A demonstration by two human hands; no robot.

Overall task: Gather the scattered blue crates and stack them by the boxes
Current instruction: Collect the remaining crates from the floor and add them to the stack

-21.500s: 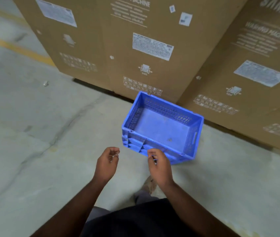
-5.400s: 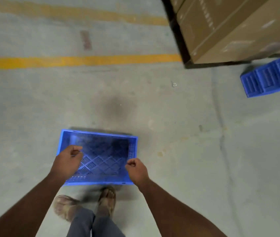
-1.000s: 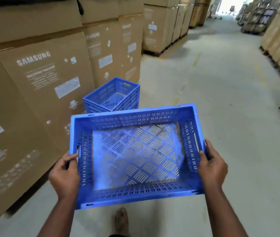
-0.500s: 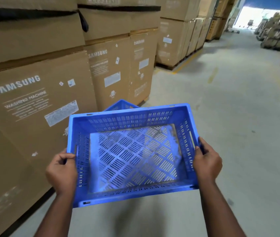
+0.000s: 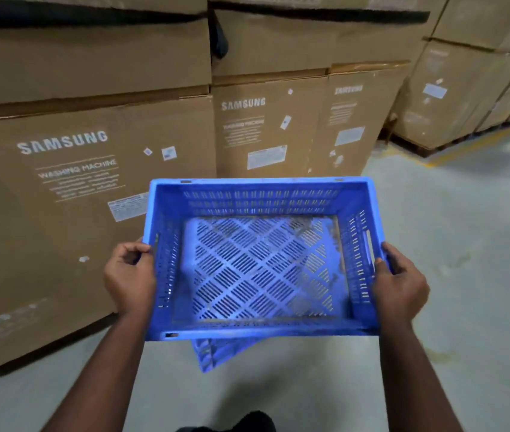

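Both hands gripping blue crate (image 5: 259, 257), left hand (image 5: 130, 275), right hand (image 5: 398, 288)

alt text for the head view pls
A person's left hand and right hand grip the short ends of an empty blue perforated crate, held above a second blue crate on the concrete floor, beside stacked Samsung washing machine boxes.
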